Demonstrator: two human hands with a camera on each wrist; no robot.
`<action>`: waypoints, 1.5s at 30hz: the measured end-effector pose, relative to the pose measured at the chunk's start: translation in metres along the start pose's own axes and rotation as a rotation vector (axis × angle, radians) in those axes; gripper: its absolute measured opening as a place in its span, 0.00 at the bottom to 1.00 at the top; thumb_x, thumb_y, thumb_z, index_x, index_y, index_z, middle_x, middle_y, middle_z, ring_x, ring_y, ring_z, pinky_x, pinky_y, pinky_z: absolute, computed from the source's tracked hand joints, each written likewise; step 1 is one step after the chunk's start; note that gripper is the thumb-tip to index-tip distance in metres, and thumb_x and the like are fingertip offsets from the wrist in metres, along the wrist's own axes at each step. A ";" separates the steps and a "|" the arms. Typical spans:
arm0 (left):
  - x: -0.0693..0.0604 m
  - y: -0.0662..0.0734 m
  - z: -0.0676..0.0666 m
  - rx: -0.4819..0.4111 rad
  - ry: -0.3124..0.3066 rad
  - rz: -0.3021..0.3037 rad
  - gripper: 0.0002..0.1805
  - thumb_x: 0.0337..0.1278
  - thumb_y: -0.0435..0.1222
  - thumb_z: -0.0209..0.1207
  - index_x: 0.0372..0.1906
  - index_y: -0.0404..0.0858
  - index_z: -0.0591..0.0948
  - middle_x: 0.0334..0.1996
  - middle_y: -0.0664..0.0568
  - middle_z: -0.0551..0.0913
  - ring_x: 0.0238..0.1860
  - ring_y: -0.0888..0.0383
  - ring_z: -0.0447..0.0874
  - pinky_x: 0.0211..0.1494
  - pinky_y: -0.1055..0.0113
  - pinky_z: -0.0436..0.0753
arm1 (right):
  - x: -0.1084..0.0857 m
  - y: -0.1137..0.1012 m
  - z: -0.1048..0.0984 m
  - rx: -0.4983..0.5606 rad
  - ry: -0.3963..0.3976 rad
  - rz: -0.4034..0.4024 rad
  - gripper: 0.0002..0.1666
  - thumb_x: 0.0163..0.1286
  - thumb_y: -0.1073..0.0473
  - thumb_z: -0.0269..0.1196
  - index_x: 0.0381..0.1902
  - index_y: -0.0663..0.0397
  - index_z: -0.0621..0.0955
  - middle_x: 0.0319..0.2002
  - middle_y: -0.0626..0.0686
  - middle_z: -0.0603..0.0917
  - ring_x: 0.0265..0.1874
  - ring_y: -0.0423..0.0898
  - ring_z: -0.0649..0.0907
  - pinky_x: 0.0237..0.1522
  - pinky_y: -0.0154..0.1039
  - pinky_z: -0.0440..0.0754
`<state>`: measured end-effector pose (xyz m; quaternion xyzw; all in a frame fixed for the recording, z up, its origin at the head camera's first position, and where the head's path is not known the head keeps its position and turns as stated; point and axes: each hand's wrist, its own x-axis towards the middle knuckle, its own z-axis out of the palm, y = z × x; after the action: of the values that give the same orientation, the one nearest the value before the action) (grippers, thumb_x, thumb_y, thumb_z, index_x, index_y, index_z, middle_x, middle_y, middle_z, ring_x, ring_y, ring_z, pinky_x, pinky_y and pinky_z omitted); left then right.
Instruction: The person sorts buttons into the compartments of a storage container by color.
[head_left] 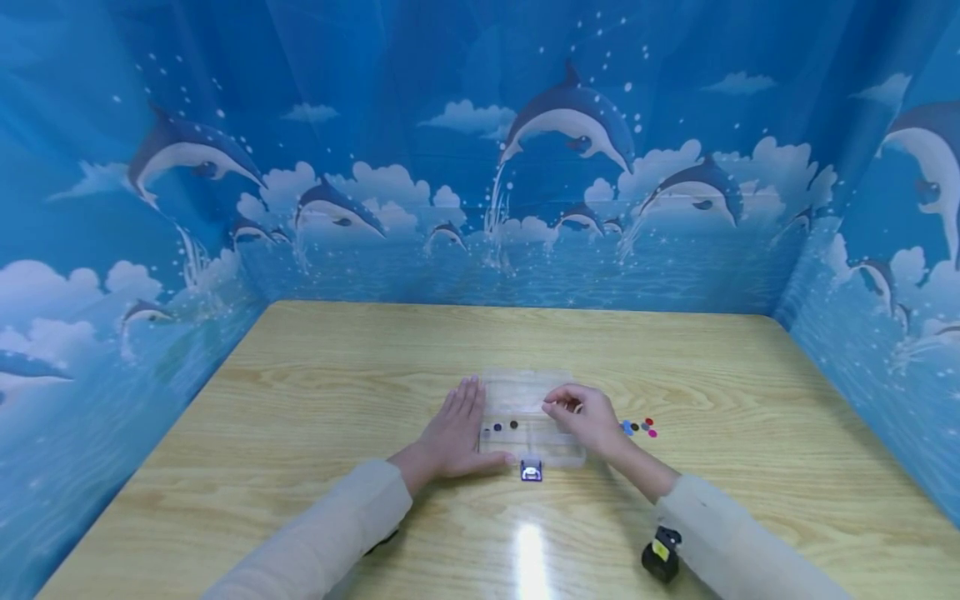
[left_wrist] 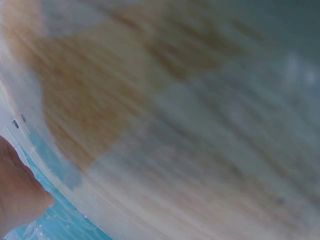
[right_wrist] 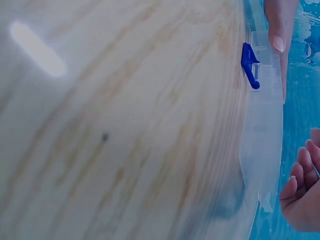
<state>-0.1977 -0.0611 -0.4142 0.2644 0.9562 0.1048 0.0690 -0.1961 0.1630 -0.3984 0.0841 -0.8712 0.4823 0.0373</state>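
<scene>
A clear plastic compartment box [head_left: 555, 460] lies on the table with its lid raised or folded back, and a blue latch [head_left: 531, 472] is at its front edge. Small dark discs [head_left: 513, 425] sit in the left compartments. My left hand [head_left: 454, 433] rests flat along the box's left side, fingers straight, thumb at the front edge. Over the box's right part is my right hand [head_left: 588, 418], fingers curled, thumb and index tips close together; whether something is between them cannot be seen. The right wrist view shows the box [right_wrist: 262, 135] edge-on beside my right hand [right_wrist: 304, 187].
Several small coloured discs [head_left: 635, 427] lie on the wooden table [head_left: 337, 367] right of the box, partly near my right wrist. A black device with a yellow label [head_left: 661, 552] is at my right sleeve. A blue dolphin-print curtain [head_left: 420, 250] surrounds the table's back and sides.
</scene>
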 end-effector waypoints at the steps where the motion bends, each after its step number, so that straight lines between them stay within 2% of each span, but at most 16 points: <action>1: 0.000 0.000 0.000 0.000 -0.002 0.000 0.60 0.49 0.70 0.47 0.72 0.29 0.42 0.73 0.37 0.36 0.74 0.44 0.34 0.76 0.54 0.44 | 0.000 0.000 0.000 0.002 0.004 -0.004 0.06 0.58 0.66 0.63 0.34 0.65 0.82 0.24 0.53 0.79 0.24 0.38 0.73 0.27 0.26 0.73; 16: 0.002 -0.001 0.000 -0.001 -0.014 -0.005 0.60 0.50 0.69 0.47 0.72 0.29 0.41 0.73 0.37 0.35 0.74 0.45 0.33 0.76 0.54 0.44 | -0.007 0.006 -0.010 -0.019 -0.004 -0.020 0.12 0.59 0.64 0.64 0.40 0.67 0.81 0.27 0.53 0.79 0.28 0.39 0.74 0.32 0.28 0.75; 23: 0.002 -0.001 0.000 -0.004 -0.013 0.007 0.59 0.51 0.68 0.48 0.72 0.29 0.41 0.73 0.37 0.35 0.74 0.44 0.32 0.76 0.54 0.43 | -0.009 0.009 -0.014 -0.021 0.014 -0.043 0.12 0.58 0.65 0.65 0.39 0.68 0.81 0.27 0.55 0.80 0.28 0.37 0.74 0.34 0.28 0.76; 31: 0.001 -0.001 -0.002 0.000 -0.015 0.014 0.59 0.51 0.67 0.47 0.72 0.29 0.41 0.73 0.37 0.36 0.74 0.44 0.33 0.76 0.54 0.43 | -0.010 0.015 -0.018 -0.055 0.020 -0.009 0.12 0.58 0.66 0.65 0.40 0.67 0.81 0.28 0.54 0.80 0.29 0.39 0.75 0.33 0.27 0.76; 45: -0.001 0.000 -0.004 0.000 -0.007 0.027 0.58 0.52 0.67 0.48 0.71 0.27 0.43 0.73 0.35 0.37 0.74 0.42 0.34 0.76 0.53 0.45 | -0.016 0.019 -0.027 -0.080 -0.005 -0.020 0.14 0.58 0.66 0.64 0.42 0.67 0.81 0.29 0.53 0.80 0.29 0.37 0.75 0.33 0.27 0.76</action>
<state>-0.1979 -0.0623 -0.4103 0.2776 0.9523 0.1046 0.0709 -0.1846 0.1980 -0.4022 0.0924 -0.8890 0.4463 0.0435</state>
